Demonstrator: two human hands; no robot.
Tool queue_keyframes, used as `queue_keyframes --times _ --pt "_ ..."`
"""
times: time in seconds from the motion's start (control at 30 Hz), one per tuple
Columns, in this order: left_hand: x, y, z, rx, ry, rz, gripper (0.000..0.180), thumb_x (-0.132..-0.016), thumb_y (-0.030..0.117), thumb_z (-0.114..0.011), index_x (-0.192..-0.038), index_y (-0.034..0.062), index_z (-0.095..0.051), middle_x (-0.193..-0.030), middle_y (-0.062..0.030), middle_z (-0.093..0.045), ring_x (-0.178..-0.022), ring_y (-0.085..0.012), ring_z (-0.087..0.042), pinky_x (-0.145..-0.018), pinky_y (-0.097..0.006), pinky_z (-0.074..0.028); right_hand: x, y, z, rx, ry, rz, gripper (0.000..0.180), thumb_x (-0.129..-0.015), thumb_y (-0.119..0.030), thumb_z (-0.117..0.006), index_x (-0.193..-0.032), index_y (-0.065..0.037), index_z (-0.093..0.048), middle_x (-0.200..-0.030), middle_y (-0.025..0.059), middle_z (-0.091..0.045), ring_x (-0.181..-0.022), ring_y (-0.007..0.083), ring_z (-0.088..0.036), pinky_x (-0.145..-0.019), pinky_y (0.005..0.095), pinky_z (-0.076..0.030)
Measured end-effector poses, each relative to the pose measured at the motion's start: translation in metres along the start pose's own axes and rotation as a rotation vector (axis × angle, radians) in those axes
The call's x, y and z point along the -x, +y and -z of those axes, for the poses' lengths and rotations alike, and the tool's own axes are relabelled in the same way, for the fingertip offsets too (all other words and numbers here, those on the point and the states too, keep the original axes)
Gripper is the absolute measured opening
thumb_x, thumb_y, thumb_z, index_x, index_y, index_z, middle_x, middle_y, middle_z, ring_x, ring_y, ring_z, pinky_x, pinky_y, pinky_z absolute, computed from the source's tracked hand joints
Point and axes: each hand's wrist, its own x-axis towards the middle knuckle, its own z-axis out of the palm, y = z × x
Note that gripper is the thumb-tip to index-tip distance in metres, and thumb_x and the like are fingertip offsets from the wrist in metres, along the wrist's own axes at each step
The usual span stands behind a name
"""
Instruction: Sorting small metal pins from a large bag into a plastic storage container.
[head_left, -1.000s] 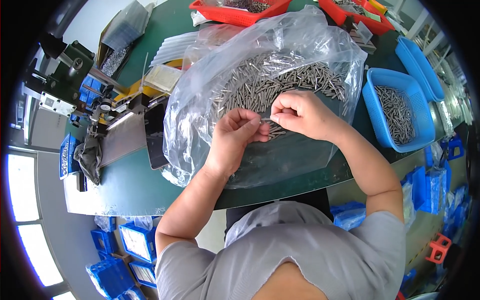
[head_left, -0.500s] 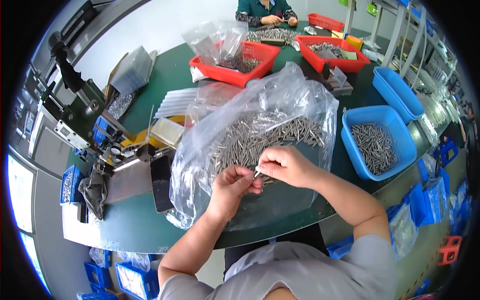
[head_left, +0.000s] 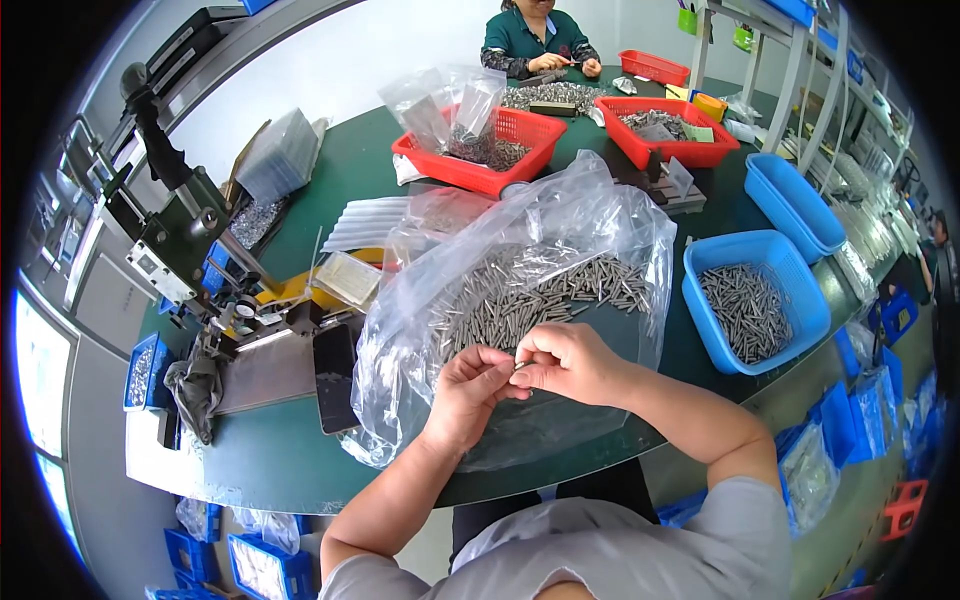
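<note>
My left hand (head_left: pixel 470 392) and my right hand (head_left: pixel 572 364) meet over the near side of a metal pile, fingertips pinched together. A small metal pin (head_left: pixel 520 366) sits between them, mostly covered by the fingers, so its exact shape is hard to make out. Just beyond the hands, many slim grey metal pins (head_left: pixel 505 315) lie heaped on a large clear plastic bag (head_left: pixel 395 345) spread across the green table. To the right, a blue basket (head_left: pixel 700 312) holds more of the same kind of pins.
Left stands a hand-lever press (head_left: pixel 165 235) with a dark tray (head_left: pixel 337 380) beside it. Two red baskets (head_left: pixel 545 150) (head_left: pixel 690 155) of parts sit at the back. Another blue basket (head_left: pixel 795 205) is at right. A person (head_left: pixel 535 45) works across the green table (head_left: pixel 300 470).
The whole scene sits slightly lower in the picture as the view has shifted. My fingertips have closed in around the pin, which shows less than before.
</note>
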Motion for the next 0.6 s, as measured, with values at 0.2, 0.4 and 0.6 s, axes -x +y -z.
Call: queue_keyframes --times 0.2,0.4,0.6 --pt "0.004 -0.001 0.002 0.009 0.027 -0.013 0.007 -0.089 0.005 -0.053 -0.091 -0.0015 -0.056 -0.083 -0.0145 -0.064 -0.075 -0.0208 -0.064 -0.071 -0.033 -0.054 0.012 -0.012 0.027 -0.007 0.291 0.023 0.009 -0.080 -0.007 -0.066 -0.079 -0.003 -0.058 -0.069 0.0002 -0.053 -0.061 0.0060 -0.048 -0.054 0.0219 -0.040" --pt "0.001 0.001 0.004 -0.033 0.120 -0.040 0.007 -0.088 0.008 -0.054 -0.089 0.0011 -0.055 -0.083 -0.0122 -0.062 -0.075 -0.0207 -0.062 -0.068 -0.033 -0.053 0.056 -0.016 0.117 0.905 0.722 -0.200 0.012 -0.080 -0.015 -0.062 -0.082 -0.006 -0.055 -0.078 0.0125 -0.058 -0.068 0.0304 -0.059 -0.058 0.0393 -0.045" --pt "-0.016 0.011 0.001 -0.016 0.095 -0.068 0.010 -0.088 0.006 -0.054 -0.093 -0.0023 -0.053 -0.084 -0.0136 -0.063 -0.074 -0.0201 -0.063 -0.070 -0.031 -0.054 0.106 0.004 0.160 1.258 0.354 -0.390 0.019 -0.079 -0.017 -0.062 -0.097 -0.010 -0.064 -0.105 0.0106 -0.060 -0.097 0.0306 -0.057 -0.080 0.0367 -0.045"
